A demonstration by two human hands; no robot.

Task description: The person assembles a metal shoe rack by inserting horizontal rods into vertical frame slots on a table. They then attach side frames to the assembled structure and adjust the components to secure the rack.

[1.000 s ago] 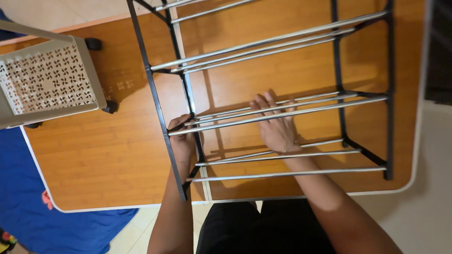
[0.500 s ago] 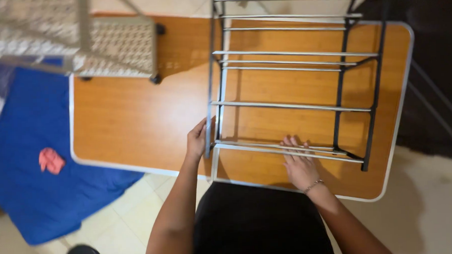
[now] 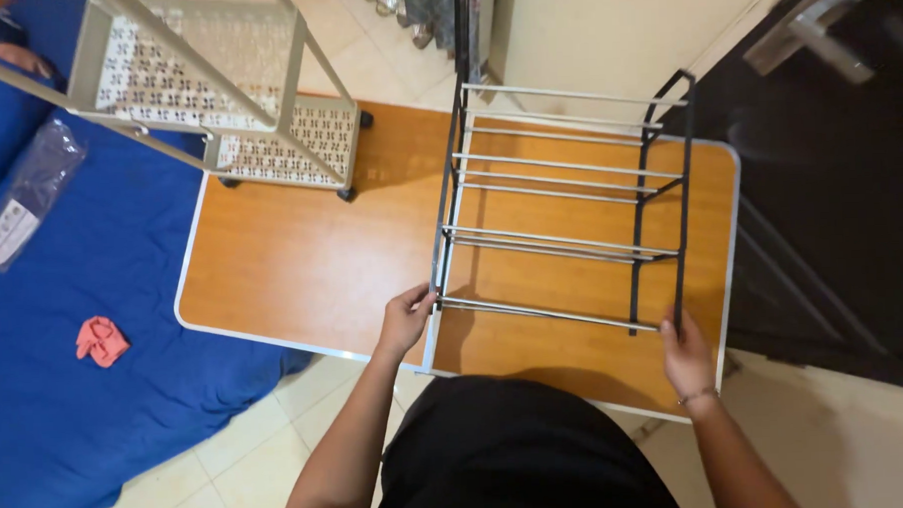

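Metal rack [image 3: 560,205] stands on desk [image 3: 302,269]. Left hand [image 3: 406,321] fingers closed round near-left post. Right hand [image 3: 687,354], flat on low rails 0.5 s ago, now grips near-right post. Both ends held, prob. ready to lift/shift.

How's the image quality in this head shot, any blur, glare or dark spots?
Head view: the rack, the left hand and the right hand are fairly sharp; the pale bar at the top right is smeared by blur; the right side is too dark to read; the rack casts soft shadows on the orange table; no strong glare.
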